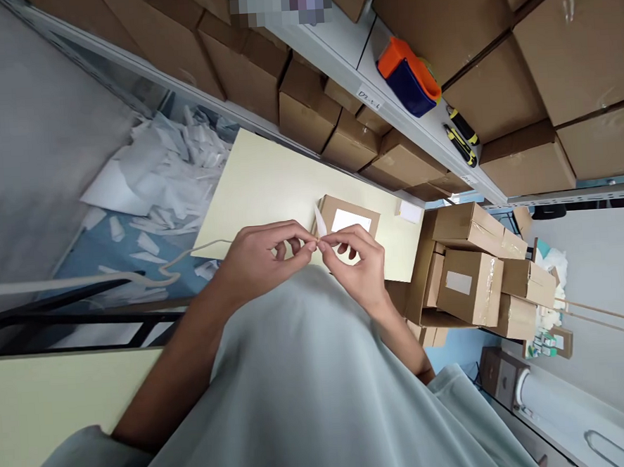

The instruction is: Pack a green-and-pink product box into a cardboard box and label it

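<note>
My left hand (271, 256) and my right hand (356, 259) meet fingertip to fingertip in front of my body, above the near edge of a pale yellow table (266, 173). Each pinches with thumb and forefinger. From between the fingertips a thin white strip (320, 220), which looks like paper, sticks up. Whatever else is pinched there is tiny and mostly hidden by the fingers. Just behind the hands lies a brown cardboard box (370, 214) on the table, with a white label (351, 221) on top.
Scrap white paper (170, 164) is heaped on the blue floor at left. A white cable (169, 269) runs towards the table. Shelves with cartons (309, 100) stand behind, holding an orange-and-blue tape dispenser (409, 76) and yellow-black cutters (461, 145). Stacked cardboard boxes (468, 287) fill the right.
</note>
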`<move>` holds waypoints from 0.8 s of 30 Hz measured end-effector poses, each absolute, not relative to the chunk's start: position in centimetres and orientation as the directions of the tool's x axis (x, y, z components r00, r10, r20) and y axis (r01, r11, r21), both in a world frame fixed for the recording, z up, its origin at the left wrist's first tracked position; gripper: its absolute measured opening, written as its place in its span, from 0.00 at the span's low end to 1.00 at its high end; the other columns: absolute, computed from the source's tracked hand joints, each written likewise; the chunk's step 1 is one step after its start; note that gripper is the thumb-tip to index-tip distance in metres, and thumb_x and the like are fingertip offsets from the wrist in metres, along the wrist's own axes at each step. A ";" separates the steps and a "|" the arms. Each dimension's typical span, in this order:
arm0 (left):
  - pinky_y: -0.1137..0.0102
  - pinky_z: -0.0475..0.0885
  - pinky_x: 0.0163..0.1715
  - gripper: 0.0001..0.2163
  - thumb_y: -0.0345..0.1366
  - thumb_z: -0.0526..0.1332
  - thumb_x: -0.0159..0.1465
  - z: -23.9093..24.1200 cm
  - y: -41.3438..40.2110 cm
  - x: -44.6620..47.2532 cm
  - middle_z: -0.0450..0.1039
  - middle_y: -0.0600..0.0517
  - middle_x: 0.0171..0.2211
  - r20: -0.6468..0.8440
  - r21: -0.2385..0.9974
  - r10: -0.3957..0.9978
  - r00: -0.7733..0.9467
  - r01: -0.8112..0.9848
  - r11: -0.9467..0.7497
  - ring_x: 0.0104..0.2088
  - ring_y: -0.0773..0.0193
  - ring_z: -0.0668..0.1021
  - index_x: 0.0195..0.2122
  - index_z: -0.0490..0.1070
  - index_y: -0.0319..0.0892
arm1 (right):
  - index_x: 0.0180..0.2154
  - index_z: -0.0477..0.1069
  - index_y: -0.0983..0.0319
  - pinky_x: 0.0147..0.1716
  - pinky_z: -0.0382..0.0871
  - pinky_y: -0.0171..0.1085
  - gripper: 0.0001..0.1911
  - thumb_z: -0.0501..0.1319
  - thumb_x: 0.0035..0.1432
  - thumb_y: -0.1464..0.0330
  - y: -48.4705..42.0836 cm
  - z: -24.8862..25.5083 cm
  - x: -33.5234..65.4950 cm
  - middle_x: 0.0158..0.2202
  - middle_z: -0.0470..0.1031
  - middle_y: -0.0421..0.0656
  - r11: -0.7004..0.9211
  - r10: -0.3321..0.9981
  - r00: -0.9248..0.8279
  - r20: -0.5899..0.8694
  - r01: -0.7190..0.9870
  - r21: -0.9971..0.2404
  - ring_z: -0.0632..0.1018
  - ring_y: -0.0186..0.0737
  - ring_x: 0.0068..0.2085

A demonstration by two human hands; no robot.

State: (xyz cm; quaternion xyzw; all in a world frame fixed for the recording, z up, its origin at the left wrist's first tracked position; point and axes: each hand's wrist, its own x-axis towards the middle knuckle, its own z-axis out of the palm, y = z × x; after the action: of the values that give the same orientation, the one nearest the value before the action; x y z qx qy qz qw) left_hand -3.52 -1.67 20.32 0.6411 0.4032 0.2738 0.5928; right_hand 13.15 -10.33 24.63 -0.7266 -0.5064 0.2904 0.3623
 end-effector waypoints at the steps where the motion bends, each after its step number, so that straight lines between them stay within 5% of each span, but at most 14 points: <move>1: 0.69 0.69 0.28 0.11 0.48 0.65 0.61 20.0 -1.5 -3.9 0.80 0.53 0.29 -0.126 0.982 0.842 0.525 0.189 0.029 0.24 0.65 0.70 0.30 0.82 0.50 | 0.40 0.86 0.52 0.45 0.80 0.46 0.10 0.69 0.72 0.56 -10.1 24.4 13.0 0.40 0.81 0.44 -0.230 0.948 0.311 -0.065 0.529 -0.817 0.79 0.44 0.40; 6: 0.70 0.71 0.29 0.08 0.45 0.67 0.59 16.8 -0.2 -6.1 0.79 0.53 0.28 -0.209 0.974 0.853 0.478 0.184 0.135 0.25 0.64 0.73 0.29 0.81 0.48 | 0.36 0.81 0.55 0.36 0.74 0.40 0.11 0.67 0.70 0.57 -8.9 23.2 12.6 0.38 0.80 0.43 -0.317 0.921 0.362 -0.142 0.486 -0.815 0.78 0.42 0.38; 15: 0.71 0.71 0.28 0.03 0.38 0.66 0.51 8.7 2.8 -9.1 0.76 0.53 0.24 -0.471 0.879 0.848 0.244 0.053 0.474 0.27 0.63 0.76 0.23 0.74 0.46 | 0.34 0.78 0.57 0.37 0.72 0.39 0.16 0.67 0.66 0.53 -7.9 21.2 12.4 0.36 0.79 0.43 -0.457 0.803 0.564 -0.194 0.372 -0.808 0.77 0.41 0.36; 24: 0.74 0.64 0.24 0.04 0.30 0.60 0.59 4.1 9.4 -12.5 0.71 0.55 0.24 -0.637 0.750 0.720 -0.277 -0.003 0.662 0.23 0.68 0.72 0.27 0.70 0.42 | 0.34 0.73 0.58 0.36 0.70 0.39 0.21 0.68 0.66 0.47 -7.3 21.6 12.7 0.29 0.72 0.38 -0.424 0.743 0.661 -0.104 0.346 -0.837 0.73 0.38 0.31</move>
State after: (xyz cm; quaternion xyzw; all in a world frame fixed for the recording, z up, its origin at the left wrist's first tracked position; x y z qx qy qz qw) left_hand -12.46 9.36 4.13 0.2462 0.7280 0.3294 0.5486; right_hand 12.68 -7.33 21.61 -0.8097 -0.3364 0.2377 0.4180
